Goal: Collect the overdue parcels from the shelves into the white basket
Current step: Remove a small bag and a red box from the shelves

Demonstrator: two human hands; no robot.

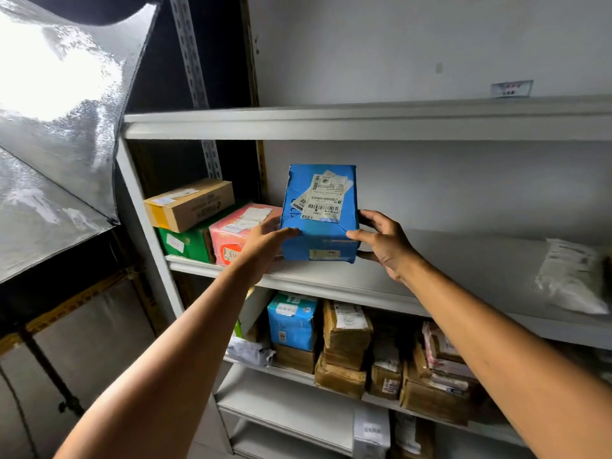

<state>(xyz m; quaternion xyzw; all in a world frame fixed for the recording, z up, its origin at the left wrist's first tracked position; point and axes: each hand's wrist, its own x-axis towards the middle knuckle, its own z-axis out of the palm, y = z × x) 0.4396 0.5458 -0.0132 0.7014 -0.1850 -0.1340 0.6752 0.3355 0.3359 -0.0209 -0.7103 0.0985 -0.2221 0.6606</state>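
Blue parcel (319, 213): box in blue wrap, white barcode labels on front face, dark handwritten marks near L edge. Stands upright at front of mid shelf (430, 279), slight tilt. Left hand (261, 246) and right hand (384, 243) grip its lower corners. Same shelf, L: brown carton (190, 203) atop green box (185, 243), pink box (238, 230) beside. Far R: white poly bag (573, 276), lying flat.

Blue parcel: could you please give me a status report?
Left hand, right hand grip blue parcel. Parcel at shelf front. Pink box close beside. Basket not in view.
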